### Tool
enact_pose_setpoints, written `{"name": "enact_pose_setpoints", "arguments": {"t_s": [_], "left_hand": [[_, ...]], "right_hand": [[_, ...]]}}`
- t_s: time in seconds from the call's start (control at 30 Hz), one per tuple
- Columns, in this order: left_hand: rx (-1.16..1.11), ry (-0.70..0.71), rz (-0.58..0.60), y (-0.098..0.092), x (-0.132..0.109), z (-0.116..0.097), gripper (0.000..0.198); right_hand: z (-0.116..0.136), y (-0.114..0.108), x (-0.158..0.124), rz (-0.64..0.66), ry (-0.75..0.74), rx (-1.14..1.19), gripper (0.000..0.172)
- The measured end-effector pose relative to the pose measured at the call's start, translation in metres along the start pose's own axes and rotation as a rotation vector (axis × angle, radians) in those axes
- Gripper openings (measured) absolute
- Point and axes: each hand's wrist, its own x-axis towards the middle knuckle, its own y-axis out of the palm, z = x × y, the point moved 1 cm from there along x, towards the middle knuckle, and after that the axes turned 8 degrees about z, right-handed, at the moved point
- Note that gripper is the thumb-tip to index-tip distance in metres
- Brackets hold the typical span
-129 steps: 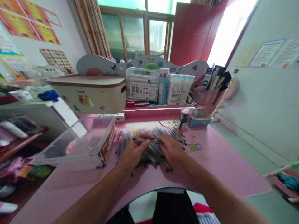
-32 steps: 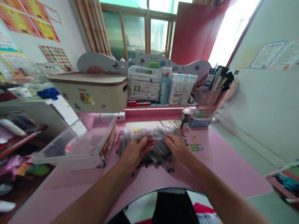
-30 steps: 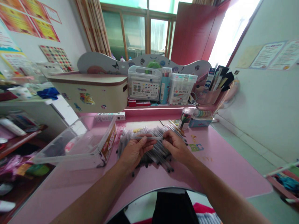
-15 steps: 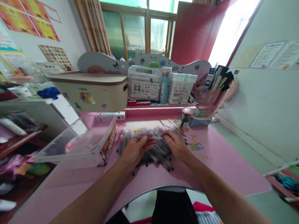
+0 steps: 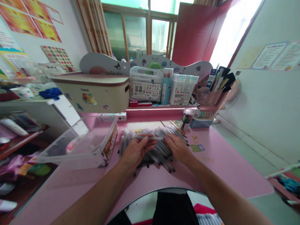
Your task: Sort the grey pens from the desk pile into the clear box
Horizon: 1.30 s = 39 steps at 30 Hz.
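Observation:
A heap of clear-barrelled pens (image 5: 156, 151) with black caps lies on the pink desk (image 5: 217, 165) in front of me. My left hand (image 5: 136, 150) pinches the left part of one clear pen (image 5: 148, 137) held level just above the heap. My right hand (image 5: 177, 147) has its fingers closed at that pen's right end. Both hands hover over the middle of the heap.
A clear plastic bin (image 5: 82, 143) stands left of the pens. At the back are a cream box (image 5: 93, 93), marker cases (image 5: 145, 84) and a small jar (image 5: 186, 118). Shelves with clutter fill the left side. The desk's curved edge (image 5: 164, 189) is near me.
Earlier both hands lay flat on the heap. Since then they have lifted one pen and hold it between them; over the last second they have hardly moved.

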Motion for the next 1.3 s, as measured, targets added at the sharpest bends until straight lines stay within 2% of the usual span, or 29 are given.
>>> {"name": "enact_pose_setpoints", "arguments": {"t_s": [0.07, 0.13, 0.2, 0.3, 0.4, 0.47, 0.57, 0.67, 0.77, 0.87, 0.93, 1.0, 1.07, 1.13, 1.2, 1.27, 1.3], "left_hand": [[-0.006, 0.02, -0.033, -0.001, 0.001, -0.002, 0.012], [-0.019, 0.044, -0.075, -0.003, 0.002, -0.004, 0.012], [-0.027, 0.061, -0.101, -0.003, 0.002, -0.005, 0.013], [-0.002, 0.07, -0.089, -0.002, 0.001, -0.005, 0.015], [0.056, 0.085, -0.042, 0.0, 0.0, -0.002, 0.018], [0.105, 0.104, -0.015, 0.002, -0.002, 0.0, 0.022], [0.162, 0.122, 0.011, 0.003, -0.004, 0.0, 0.023], [0.081, 0.146, 0.002, 0.001, -0.003, -0.005, 0.019], [-0.17, 0.183, -0.069, -0.005, 0.003, -0.015, 0.021], [-0.395, 0.205, -0.224, -0.014, 0.009, -0.027, 0.028], [-0.464, 0.218, -0.299, -0.016, 0.011, -0.032, 0.03], [-0.481, 0.206, -0.3, -0.014, 0.009, -0.031, 0.028], [-0.454, 0.138, -0.246, -0.006, 0.005, -0.025, 0.018], [-0.396, 0.015, -0.169, 0.004, 0.0, -0.015, 0.008], [-0.344, -0.096, -0.104, 0.012, -0.004, -0.004, 0.01], [-0.327, -0.145, -0.076, 0.015, -0.005, 0.003, 0.007], [-0.327, -0.148, -0.075, 0.015, -0.005, 0.004, 0.011]], "right_hand": [[0.001, -0.001, 0.0, -0.054, -0.022, 0.011, 0.019], [0.002, -0.002, 0.001, -0.083, 0.009, 0.183, 0.009], [0.003, -0.002, 0.001, -0.049, 0.116, 0.499, 0.014], [0.007, -0.001, 0.0, 0.097, 0.29, 0.941, 0.026], [0.01, 0.001, 0.0, 0.201, 0.369, 1.072, 0.029], [0.01, 0.003, 0.0, 0.207, 0.395, 1.032, 0.026], [0.009, 0.006, 0.0, 0.201, 0.414, 0.936, 0.035], [0.007, 0.004, 0.002, 0.167, 0.415, 0.853, 0.04], [0.005, -0.007, 0.002, 0.045, 0.395, 0.764, 0.038], [-0.001, -0.02, 0.003, -0.097, 0.351, 0.667, 0.033], [-0.004, -0.026, 0.003, -0.191, 0.314, 0.587, 0.03], [-0.004, -0.026, 0.002, -0.287, 0.267, 0.539, 0.027], [-0.001, -0.021, 0.001, -0.349, 0.202, 0.494, 0.024], [0.006, -0.011, -0.002, -0.341, 0.12, 0.37, 0.02], [0.012, 0.001, -0.005, -0.267, 0.026, 0.152, 0.016], [0.015, 0.012, -0.007, -0.087, -0.014, 0.087, 0.011], [0.015, 0.015, -0.007, -0.006, -0.004, 0.128, 0.008]]}}
